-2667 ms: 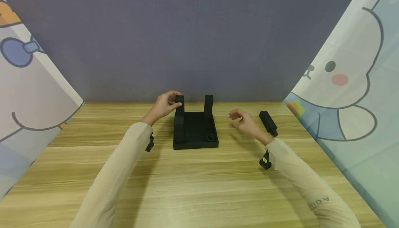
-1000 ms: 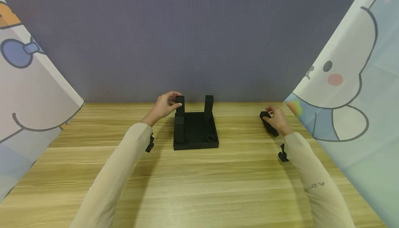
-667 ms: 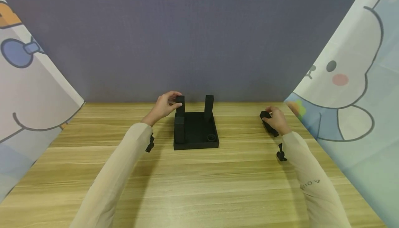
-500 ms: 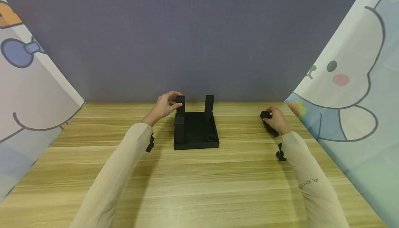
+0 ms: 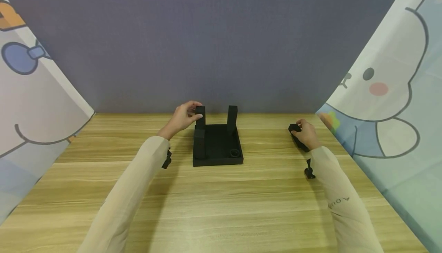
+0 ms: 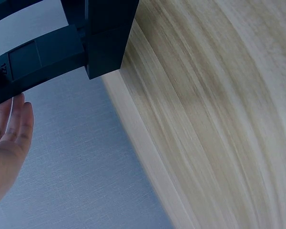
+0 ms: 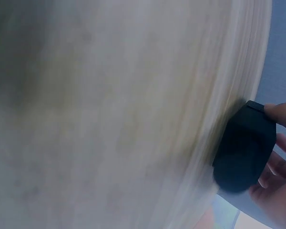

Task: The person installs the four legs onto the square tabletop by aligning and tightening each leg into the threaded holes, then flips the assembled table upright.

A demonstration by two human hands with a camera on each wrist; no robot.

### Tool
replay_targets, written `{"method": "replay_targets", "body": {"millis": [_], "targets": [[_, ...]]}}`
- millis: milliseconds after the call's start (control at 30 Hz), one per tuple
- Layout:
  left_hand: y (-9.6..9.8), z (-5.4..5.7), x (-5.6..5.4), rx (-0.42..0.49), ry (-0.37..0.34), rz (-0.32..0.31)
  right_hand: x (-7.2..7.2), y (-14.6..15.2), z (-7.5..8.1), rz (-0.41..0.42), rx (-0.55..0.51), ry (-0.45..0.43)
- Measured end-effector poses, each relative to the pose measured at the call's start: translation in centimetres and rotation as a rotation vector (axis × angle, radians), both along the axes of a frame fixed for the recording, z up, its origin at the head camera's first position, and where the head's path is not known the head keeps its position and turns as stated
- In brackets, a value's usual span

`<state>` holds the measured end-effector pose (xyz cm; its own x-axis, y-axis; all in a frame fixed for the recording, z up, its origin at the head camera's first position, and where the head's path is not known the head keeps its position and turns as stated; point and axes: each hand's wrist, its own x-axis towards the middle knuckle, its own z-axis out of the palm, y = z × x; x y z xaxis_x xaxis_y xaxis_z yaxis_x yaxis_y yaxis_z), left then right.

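Observation:
A square black base [image 5: 217, 162] with a raised rim sits at the middle back of the table. Three black rectangular posts stand on it: back left [image 5: 200, 115], front left [image 5: 199, 144] and back right [image 5: 232, 119]. My left hand [image 5: 180, 118] pinches the top of the back-left post, its thumb on the near face; the left wrist view shows this post [image 6: 45, 55] with fingers [image 6: 25, 121] behind it. At the right, my right hand [image 5: 308, 134] grips a loose black post [image 5: 299, 143] lying on the table. In the right wrist view, its rounded end [image 7: 236, 174] faces the camera.
A dark ring-shaped socket [image 5: 235, 153] marks the base's front-right corner. The wooden table [image 5: 214, 207] ends at a grey panel [image 5: 214, 45] behind. Cartoon-printed curtains [image 5: 390, 122] flank both sides.
My right hand has moved right, from beside the base to the loose post, and taken hold of it. The left hand stays on the back-left post.

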<state>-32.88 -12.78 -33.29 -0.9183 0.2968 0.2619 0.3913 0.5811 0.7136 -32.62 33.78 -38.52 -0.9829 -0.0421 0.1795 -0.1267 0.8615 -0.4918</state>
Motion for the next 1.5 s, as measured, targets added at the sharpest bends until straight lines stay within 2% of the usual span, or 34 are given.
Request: {"method": "replay_targets", "body": {"millis": [433, 800, 1200, 1500], "targets": [[0.1, 0.0, 0.1, 0.001, 0.009, 0.008, 0.2, -0.1, 0.0, -0.002, -0.011, -0.003], [0.0, 0.0, 0.1, -0.001, 0.02, 0.009, 0.5, -0.3, 0.8, -0.005, -0.013, 0.072], [0.0, 0.0, 0.1, -0.005, 0.017, 0.009, 0.8, -0.1, 1.3, -0.008, -0.039, 0.101], [0.0, 0.1, 0.2, -0.008, 0.011, 0.007, 1.1, -0.1, 1.9, 0.024, -0.049, 0.071]]}}
